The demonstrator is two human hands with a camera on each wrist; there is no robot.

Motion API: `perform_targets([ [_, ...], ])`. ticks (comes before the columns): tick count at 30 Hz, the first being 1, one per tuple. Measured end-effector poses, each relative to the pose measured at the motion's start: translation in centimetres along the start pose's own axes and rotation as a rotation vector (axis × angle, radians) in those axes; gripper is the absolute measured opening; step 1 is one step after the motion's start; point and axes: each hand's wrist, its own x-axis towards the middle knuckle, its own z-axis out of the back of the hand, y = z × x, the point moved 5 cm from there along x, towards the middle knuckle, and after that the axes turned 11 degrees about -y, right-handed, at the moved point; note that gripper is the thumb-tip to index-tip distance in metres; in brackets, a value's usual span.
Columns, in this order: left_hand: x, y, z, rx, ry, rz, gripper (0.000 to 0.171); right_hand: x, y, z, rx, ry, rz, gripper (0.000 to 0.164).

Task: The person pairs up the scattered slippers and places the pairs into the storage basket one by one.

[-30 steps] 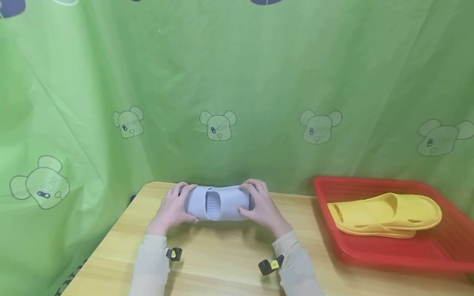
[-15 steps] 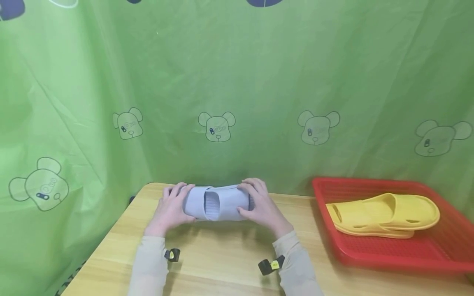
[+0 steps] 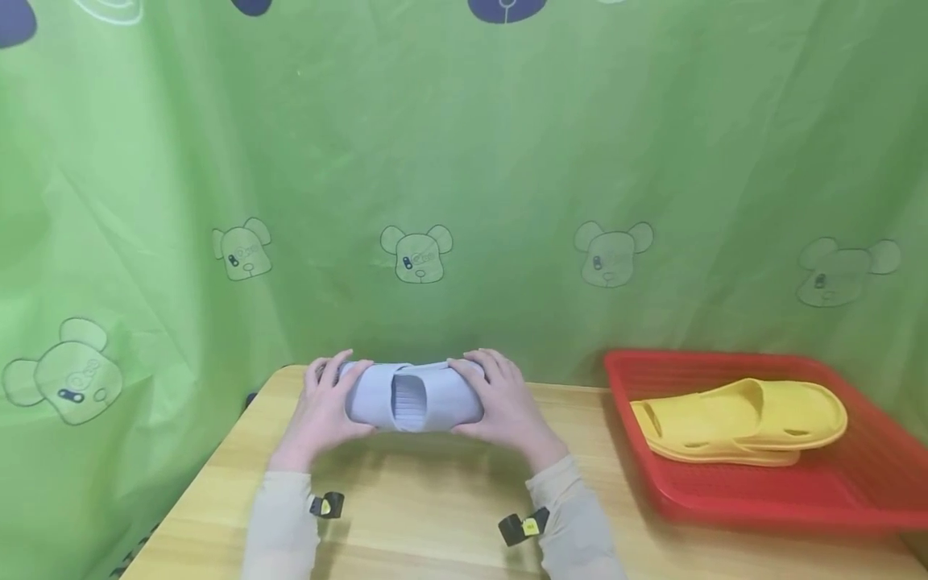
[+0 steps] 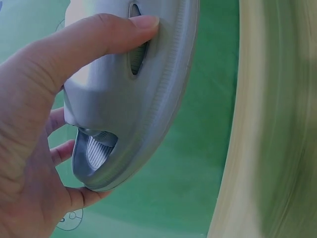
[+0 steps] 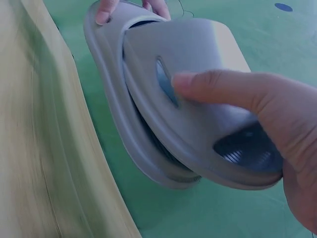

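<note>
A pair of grey-blue slippers (image 3: pixel 451 399), fitted one into the other with their straps facing up, is held above the wooden table. In the head view my left hand (image 3: pixel 326 407) grips the left end. My right hand (image 3: pixel 507 407) grips the right end. In the left wrist view the left thumb (image 4: pixel 109 34) lies across a slot in the strap of one slipper (image 4: pixel 124 99), with fingertips behind the shoe. The right wrist view has the right thumb (image 5: pixel 218 87) pressing beside a similar slot on the other slipper (image 5: pixel 198 124). The right fingers are mostly hidden there.
A red plastic basket (image 3: pixel 732 503) stands on the right of the table (image 3: pixel 428 524), with yellow slippers (image 3: pixel 732 419) lying in it, stacked. A green curtain (image 3: pixel 507 161) with bear-head prints hangs behind the table's back edge. Black wrist cameras sit on both sleeves.
The view has turned slightly right and up. Both hands and the grey-blue slippers have shifted a little left. The ribbed right end, visible earlier, is now covered by my right hand.
</note>
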Motion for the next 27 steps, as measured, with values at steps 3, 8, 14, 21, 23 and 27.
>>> perform_targets([
  [3, -0.2, 0.0, 0.5, 0.006, -0.006, 0.0, 0.101, 0.1, 0.5, -0.2, -0.027, 0.005, -0.004, 0.102],
  [8, -0.2, -0.2, 1.0, 0.006, -0.004, 0.004, 0.102, 0.2, 0.9, -0.3, -0.074, 0.002, -0.019, 0.107],
  [14, -0.1, -0.7, 1.6, 0.011, -0.003, 0.014, 0.103, 0.3, 1.2, -0.3, -0.102, -0.02, -0.004, 0.107],
  [21, 0.4, -1.2, 1.5, 0.04, -0.001, -0.008, 0.103, 0.5, 1.2, 0.2, -0.141, -0.079, 0.018, 0.1],
  [23, 0.5, -1.3, 1.4, 0.047, -0.002, -0.01, 0.104, 0.7, 1.2, 0.3, -0.168, -0.088, 0.024, 0.099],
  [27, 0.5, -1.6, 1.3, 0.054, -0.011, -0.009, 0.103, 0.9, 1.4, 0.5, -0.198, -0.078, 0.02, 0.098],
])
